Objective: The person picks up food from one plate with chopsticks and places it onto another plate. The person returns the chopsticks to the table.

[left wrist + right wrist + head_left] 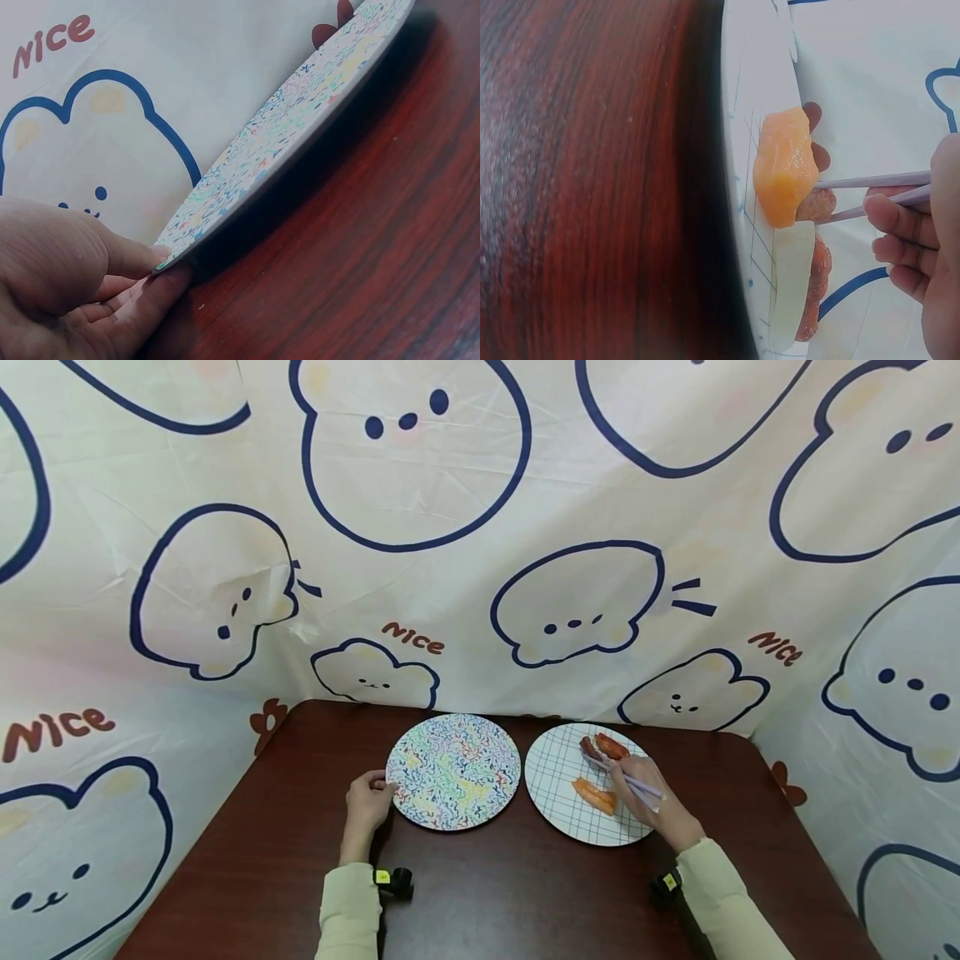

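My left hand (367,806) pinches the left rim of a round plate (453,772) with multicoloured squiggles, thumb on top and fingers beneath the edge in the left wrist view. Over a white grid-patterned plate (551,777), my right hand (641,787) holds a pair of lavender chopsticks (874,181). Their tips are at a small brown sausage-like piece (590,748). Beside it lies a glossy reddish-brown piece of food (612,747). Nearer me on that plate is an orange salmon-like slice (595,796). A pale greenish-white piece (791,285) shows in the right wrist view; my hand hides it in the head view.
Both plates stand side by side toward the back of a dark brown wooden table (517,902). A pale cloth (465,585) printed with bear outlines hangs behind and at both sides. Black wrist cameras (393,882) are strapped at the sleeves.
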### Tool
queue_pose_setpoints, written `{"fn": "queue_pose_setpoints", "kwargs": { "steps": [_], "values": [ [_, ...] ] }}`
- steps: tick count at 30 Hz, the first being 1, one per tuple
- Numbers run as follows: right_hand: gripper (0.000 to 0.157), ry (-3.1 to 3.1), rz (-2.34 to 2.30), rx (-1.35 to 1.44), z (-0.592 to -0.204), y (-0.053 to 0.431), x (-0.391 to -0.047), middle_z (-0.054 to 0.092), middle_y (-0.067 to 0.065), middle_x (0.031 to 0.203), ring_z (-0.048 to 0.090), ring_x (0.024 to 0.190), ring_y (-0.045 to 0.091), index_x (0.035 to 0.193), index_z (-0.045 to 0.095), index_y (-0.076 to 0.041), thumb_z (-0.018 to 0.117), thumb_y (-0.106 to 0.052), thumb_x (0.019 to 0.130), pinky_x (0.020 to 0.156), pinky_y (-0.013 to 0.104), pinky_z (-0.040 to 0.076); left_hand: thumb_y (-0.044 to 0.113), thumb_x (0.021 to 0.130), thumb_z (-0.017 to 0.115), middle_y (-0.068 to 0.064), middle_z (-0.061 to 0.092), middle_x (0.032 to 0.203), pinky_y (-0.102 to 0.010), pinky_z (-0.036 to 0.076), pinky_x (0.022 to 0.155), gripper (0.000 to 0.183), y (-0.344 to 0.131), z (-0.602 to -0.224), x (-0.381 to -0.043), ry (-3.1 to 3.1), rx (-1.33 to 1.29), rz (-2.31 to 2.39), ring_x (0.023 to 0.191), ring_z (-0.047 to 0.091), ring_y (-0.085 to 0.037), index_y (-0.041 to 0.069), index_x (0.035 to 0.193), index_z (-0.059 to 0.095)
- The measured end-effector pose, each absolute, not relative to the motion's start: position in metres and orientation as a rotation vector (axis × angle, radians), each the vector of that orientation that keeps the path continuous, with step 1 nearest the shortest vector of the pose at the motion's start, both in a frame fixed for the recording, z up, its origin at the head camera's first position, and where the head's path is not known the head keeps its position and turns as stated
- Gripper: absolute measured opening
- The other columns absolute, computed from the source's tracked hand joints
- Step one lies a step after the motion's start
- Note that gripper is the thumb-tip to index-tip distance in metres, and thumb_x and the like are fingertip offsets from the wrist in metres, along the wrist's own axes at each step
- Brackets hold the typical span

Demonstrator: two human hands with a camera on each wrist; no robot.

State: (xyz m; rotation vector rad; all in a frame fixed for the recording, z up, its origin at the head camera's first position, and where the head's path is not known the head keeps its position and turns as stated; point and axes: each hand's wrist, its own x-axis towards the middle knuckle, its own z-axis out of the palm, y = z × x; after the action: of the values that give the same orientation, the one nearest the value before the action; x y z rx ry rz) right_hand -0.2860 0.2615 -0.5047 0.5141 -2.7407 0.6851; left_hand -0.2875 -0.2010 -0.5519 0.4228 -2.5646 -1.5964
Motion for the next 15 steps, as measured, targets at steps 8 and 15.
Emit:
{"fn": "queue_pose_setpoints", "kwargs": {
  "steps": [8,15],
  "values": [
    [0.037,-2.791,0.69,0.54,-0.499,0.258,-0.283,0.057,0.0,0.07,0.048,0.066,0.013,0.07,0.061,-0.008,0.049,-0.01,0.105,0.064,0.031,0.046,0.01,0.099,0.063,-0.022,0.062,0.107,-0.035,0.05,0.068,0.038,-0.201,-0.552,-0.287,-2.571,0.426,-1.602,0.087,0.061,-0.028,-0.009,0.132,0.059],
    [0.037,-2.897,0.811,0.519,-0.492,0.256,-0.285,0.058,0.002,0.071,0.05,0.064,0.011,0.082,0.066,0.0,0.043,-0.011,0.108,0.063,0.029,0.046,0.009,0.098,0.064,-0.021,0.063,0.103,-0.032,0.049,0.064,0.036,-0.201,-0.554,-0.288,-2.556,0.416,-1.593,0.086,0.063,-0.028,-0.009,0.129,0.06]
  ]
}}
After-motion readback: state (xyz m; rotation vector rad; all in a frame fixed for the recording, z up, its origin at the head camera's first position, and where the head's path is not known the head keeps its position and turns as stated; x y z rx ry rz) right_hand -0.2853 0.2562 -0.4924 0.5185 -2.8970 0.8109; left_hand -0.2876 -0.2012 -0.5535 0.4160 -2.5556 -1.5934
